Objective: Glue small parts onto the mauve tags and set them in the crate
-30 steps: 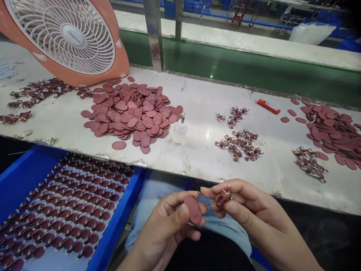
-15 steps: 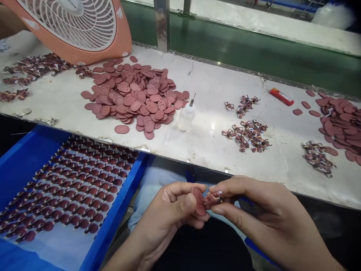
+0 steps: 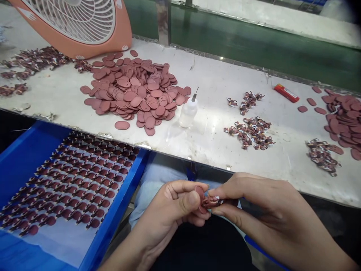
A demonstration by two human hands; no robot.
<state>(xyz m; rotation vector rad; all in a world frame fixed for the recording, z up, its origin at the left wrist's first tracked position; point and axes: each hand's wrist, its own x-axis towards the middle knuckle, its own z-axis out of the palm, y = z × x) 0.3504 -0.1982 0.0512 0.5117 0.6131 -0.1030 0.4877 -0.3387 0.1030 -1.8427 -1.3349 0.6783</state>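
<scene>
My left hand [image 3: 180,205] pinches a reddish-brown oval base [image 3: 200,197] between thumb and fingers, its flat face turned to the right. Between the thumb and forefinger of my right hand [image 3: 254,210] is a small brown painted figurine [image 3: 212,202] with white details. The figurine's end meets the base's face; fingers partly cover both. Both hands are in front of the table edge, above my lap. On the table lie a heap of oval bases [image 3: 135,94] and a small cluster of figurines [image 3: 251,131]. Between them stands a clear needle-tipped bottle [image 3: 188,113].
At left, a blue tray [image 3: 97,246] holds rows of figurines on bases. An orange fan [image 3: 121,34] stands at the back left. A red box [image 3: 286,93], another base heap [image 3: 346,120] and more figurines [image 3: 323,156] lie at right. A metal post [image 3: 163,22] rises behind.
The figurine has come up against the base, and the base is turned more edge-on. The whole view has shifted slightly; the things on the table look unmoved.
</scene>
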